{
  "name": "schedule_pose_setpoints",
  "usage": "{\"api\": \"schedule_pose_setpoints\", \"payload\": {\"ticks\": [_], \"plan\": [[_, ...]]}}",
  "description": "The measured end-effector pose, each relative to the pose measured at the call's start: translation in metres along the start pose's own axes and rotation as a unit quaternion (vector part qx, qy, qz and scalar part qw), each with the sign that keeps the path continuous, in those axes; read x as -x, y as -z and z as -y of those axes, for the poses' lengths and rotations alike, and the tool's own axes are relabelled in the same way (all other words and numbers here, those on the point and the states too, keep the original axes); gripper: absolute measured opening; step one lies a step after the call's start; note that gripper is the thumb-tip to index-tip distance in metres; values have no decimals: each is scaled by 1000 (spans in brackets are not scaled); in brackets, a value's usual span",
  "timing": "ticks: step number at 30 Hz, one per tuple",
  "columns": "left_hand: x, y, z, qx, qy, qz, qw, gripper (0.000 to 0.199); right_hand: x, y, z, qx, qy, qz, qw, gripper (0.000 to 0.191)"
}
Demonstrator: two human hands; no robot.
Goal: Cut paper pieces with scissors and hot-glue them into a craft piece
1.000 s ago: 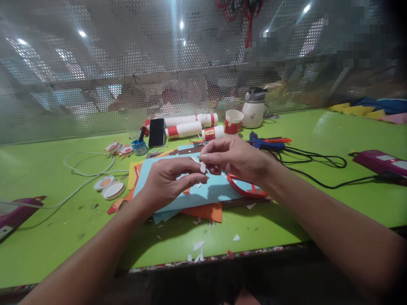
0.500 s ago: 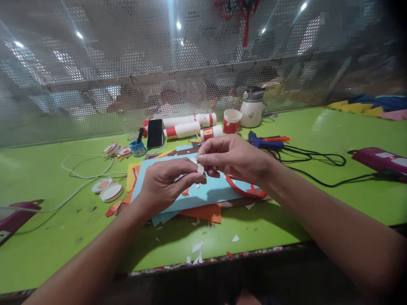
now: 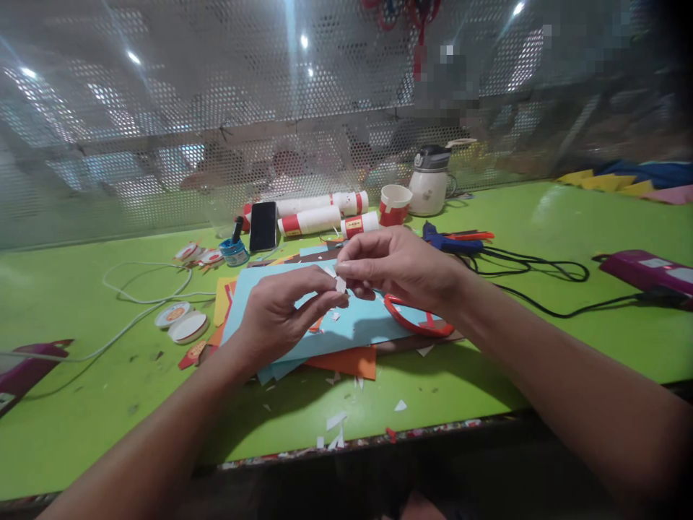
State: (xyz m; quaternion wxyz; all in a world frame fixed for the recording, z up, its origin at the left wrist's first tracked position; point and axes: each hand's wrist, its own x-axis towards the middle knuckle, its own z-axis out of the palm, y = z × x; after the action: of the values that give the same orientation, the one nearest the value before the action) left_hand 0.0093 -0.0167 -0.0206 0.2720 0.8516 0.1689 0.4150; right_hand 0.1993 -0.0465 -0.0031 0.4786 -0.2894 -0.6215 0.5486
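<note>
A small white piece of paper (image 3: 341,284) is pinched between the fingers of both hands, above the stacked sheets. My left hand (image 3: 286,307) comes in from the left with thumb and forefinger closed on the paper's lower part. From the right, my right hand (image 3: 398,267) grips its upper edge in a thumb-and-finger pinch. Beneath them lies a light blue sheet (image 3: 271,339) on top of orange (image 3: 351,361), yellow and brown paper. Red-handled scissors (image 3: 416,321) rest on the sheets under my right wrist; their blades are largely hidden.
White and red paper cups (image 3: 395,206) and rolls stand behind, beside a phone (image 3: 263,226), a blue jar (image 3: 234,253) and a white jug (image 3: 429,188). A blue glue gun (image 3: 452,240) with a black cord lies right. Paper scraps (image 3: 336,420) litter the front edge.
Almost nothing differs. Both hands keep the small white paper in about the same place, with only a very slight shift of the fingers and of the view.
</note>
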Motion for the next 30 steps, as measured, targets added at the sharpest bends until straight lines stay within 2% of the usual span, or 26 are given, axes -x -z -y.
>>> {"api": "schedule_pose_setpoints", "payload": {"ticks": [7, 13, 23, 30], "plan": [[-1, 1, -1, 9, -16, 23, 1000, 13, 0, 2, 1, -57, -29, 46, 997, 9], [1, -1, -2, 29, 9, 10, 999, 13, 1, 3, 1, -53, -39, 59, 996, 11], [1, 0, 0, -1, -26, 24, 999, 13, 0, 2, 2, -36, -35, 43, 998, 11], [0, -2, 6, -22, 9, 17, 1000, 16, -2, 4, -4, 23, 7, 5, 1000, 12]]}}
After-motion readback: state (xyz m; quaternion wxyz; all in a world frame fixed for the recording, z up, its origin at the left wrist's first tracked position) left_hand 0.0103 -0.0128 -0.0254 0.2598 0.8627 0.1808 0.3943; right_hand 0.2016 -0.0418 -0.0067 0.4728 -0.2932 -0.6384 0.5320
